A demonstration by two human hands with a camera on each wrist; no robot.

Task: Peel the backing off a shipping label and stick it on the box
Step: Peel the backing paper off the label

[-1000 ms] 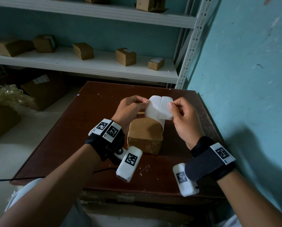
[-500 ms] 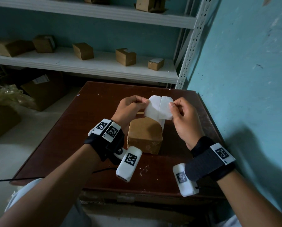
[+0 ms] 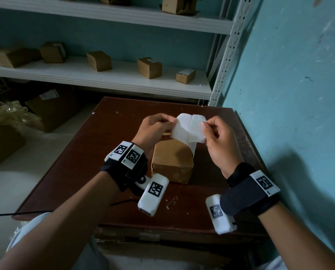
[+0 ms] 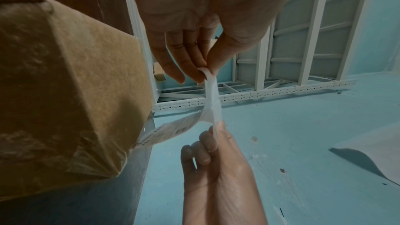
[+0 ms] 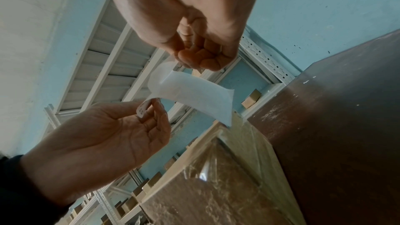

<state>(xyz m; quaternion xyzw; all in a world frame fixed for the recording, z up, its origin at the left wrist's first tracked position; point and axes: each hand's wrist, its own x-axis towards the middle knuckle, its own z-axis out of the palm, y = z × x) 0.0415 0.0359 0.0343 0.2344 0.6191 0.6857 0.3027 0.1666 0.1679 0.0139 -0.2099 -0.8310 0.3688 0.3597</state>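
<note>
A brown cardboard box wrapped in clear tape stands on the dark wooden table. Just above its far end I hold a white shipping label sheet between both hands. My left hand pinches its left edge and my right hand pinches its right edge. In the left wrist view the sheet stretches between my left hand and my right hand, and a printed part curls toward the box. The right wrist view shows the sheet bowed between my right hand and left hand.
A blue wall runs close along the table's right side. Behind the table stand white metal shelves with several small cardboard boxes. Larger cartons and plastic wrap lie on the floor at the left. A black cable crosses the table's front edge.
</note>
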